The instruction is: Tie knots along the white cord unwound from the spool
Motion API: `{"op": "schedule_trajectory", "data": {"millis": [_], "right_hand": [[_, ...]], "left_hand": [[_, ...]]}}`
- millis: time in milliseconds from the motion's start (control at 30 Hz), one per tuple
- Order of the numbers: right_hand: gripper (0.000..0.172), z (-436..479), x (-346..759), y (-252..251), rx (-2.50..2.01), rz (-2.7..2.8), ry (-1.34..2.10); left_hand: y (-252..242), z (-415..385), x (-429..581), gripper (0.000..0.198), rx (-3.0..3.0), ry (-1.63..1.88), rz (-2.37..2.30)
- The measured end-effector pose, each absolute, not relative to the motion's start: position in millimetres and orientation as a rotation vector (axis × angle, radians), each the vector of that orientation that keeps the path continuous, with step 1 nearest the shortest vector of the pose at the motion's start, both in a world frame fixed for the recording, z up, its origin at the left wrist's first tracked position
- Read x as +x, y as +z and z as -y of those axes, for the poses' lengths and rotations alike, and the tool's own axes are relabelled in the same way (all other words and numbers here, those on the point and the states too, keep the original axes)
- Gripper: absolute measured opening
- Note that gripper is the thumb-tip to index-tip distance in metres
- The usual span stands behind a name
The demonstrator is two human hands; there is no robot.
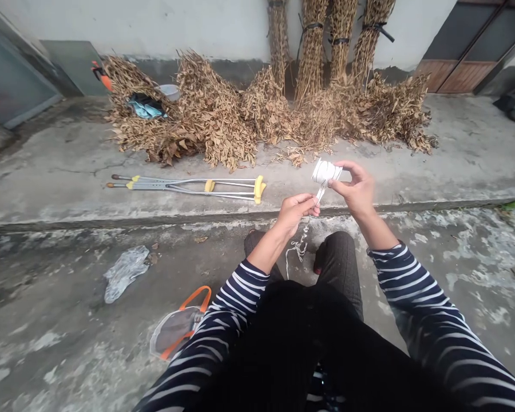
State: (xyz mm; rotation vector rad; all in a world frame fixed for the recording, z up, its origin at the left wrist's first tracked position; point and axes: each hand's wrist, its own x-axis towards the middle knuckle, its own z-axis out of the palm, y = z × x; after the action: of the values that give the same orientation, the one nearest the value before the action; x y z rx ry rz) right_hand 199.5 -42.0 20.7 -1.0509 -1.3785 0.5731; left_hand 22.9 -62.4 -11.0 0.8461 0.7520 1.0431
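Note:
In front of my knees, my right hand [355,186] grips a white spool [325,172] by its right end, thumb below and fingers above. White cord with dark markings is wound round it. A length of cord [321,193] runs down from the spool to my left hand [299,210], whose thumb and fingers are pinched on it. Below, more loose white cord [299,247] hangs or lies in a tangle between my legs; whether it all joins the held strand I cannot tell.
A pair of crutches [189,186] lies on the concrete step ahead. Dried plant stalks [217,123] are heaped along the wall, with tied upright bundles [313,46] behind. A crumpled plastic bag [126,273] and an orange-handled mesh bag [175,332] lie on the left.

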Motion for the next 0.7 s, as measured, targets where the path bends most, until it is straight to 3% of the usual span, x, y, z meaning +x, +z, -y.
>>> {"op": "schedule_trajectory", "data": {"millis": [500,700], "right_hand": [[0.038,47.8,191.8,17.6,-1.013,1.476,0.614],[0.031,50.0,186.2,1.8,-1.006,1.586,0.454]], "left_hand": [[-18.0,70.2,4.4,0.039,1.057,0.836,-0.670],[-24.4,81.5,-13.2,0.038,1.018,0.807,-0.645]]}}
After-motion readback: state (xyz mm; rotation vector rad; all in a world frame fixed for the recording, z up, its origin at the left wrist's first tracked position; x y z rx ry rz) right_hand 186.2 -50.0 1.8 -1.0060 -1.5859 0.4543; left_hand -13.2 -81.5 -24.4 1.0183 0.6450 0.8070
